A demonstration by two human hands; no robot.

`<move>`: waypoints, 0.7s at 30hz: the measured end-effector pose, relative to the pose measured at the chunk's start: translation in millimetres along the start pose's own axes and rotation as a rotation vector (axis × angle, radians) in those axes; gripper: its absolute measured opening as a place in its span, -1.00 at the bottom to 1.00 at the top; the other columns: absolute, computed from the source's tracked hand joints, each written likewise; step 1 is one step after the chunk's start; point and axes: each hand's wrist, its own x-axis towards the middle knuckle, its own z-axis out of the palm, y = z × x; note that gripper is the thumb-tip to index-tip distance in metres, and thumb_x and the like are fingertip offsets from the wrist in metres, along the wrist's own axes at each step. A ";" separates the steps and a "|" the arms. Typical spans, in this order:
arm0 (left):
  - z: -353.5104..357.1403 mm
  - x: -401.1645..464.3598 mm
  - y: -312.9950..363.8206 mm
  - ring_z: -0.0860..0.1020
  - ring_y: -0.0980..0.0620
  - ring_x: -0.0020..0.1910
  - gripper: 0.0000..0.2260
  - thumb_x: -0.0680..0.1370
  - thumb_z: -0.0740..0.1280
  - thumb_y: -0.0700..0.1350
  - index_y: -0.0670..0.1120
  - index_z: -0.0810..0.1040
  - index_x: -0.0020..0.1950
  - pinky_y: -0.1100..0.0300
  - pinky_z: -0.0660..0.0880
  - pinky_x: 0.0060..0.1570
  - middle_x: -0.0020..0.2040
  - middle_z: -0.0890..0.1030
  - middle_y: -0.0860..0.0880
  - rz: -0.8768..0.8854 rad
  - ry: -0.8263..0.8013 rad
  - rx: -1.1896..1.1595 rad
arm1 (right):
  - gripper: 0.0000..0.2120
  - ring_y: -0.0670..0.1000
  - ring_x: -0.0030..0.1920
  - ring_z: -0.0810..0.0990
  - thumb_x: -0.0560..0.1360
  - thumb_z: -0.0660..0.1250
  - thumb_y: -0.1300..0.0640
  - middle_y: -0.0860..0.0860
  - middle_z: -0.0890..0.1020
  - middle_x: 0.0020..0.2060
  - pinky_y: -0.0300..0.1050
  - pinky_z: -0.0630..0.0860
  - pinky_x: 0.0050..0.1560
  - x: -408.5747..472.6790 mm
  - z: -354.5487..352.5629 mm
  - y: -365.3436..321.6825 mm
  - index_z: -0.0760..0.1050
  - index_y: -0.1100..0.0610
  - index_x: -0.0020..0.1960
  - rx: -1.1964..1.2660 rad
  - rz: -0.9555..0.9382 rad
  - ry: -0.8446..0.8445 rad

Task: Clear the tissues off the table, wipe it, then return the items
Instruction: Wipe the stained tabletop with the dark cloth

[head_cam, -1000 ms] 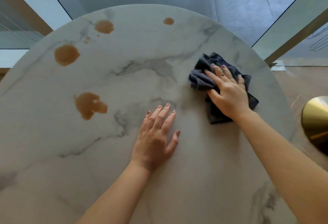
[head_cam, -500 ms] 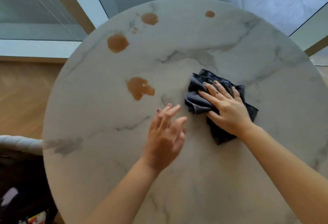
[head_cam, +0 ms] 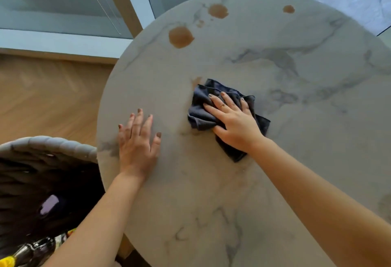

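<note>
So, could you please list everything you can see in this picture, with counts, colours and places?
table: one, round, grey-veined marble, centre.
stains: three large brown ones plus small specks, far side; a faint smear at the cloth's far left corner.
cloth: one, dark grey, crumpled, mid-table.
chair: one, grey woven rim, lower left, dark inside with unclear items.
floor: wooden, left.
window frame: pale, upper left.
left hand: flat on the table.
right hand: pressing the cloth.
</note>
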 end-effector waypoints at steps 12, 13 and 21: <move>3.1 -2.3 -4.2 0.16 -0.12 0.46 -0.47 0.52 0.01 0.09 -0.09 0.28 0.44 -0.09 -0.04 0.43 0.48 0.23 -0.12 0.016 0.006 -0.013 | -0.45 0.06 0.51 -0.06 0.49 0.11 -0.08 -0.06 0.07 0.51 0.25 -0.14 0.41 74.4 2.6 -27.2 0.13 -0.08 0.47 0.022 0.189 0.070; 2.8 -3.0 -4.6 0.15 -0.11 0.47 -0.47 0.52 0.01 0.09 -0.09 0.27 0.44 -0.09 -0.04 0.43 0.48 0.23 -0.12 0.019 0.002 -0.012 | -0.44 0.04 0.51 -0.03 0.47 0.09 -0.08 -0.07 0.11 0.50 0.23 -0.11 0.42 55.4 8.8 -35.3 0.16 -0.09 0.46 0.000 0.082 0.052; 3.2 -2.4 -5.0 0.13 -0.08 0.47 -0.49 0.53 0.00 0.06 -0.07 0.26 0.45 -0.04 -0.08 0.43 0.49 0.21 -0.09 0.010 0.006 -0.028 | -0.45 0.01 0.51 -0.07 0.47 0.01 -0.17 -0.10 0.05 0.51 0.26 -0.14 0.41 34.1 -11.4 23.7 0.08 -0.19 0.46 -0.040 0.376 0.100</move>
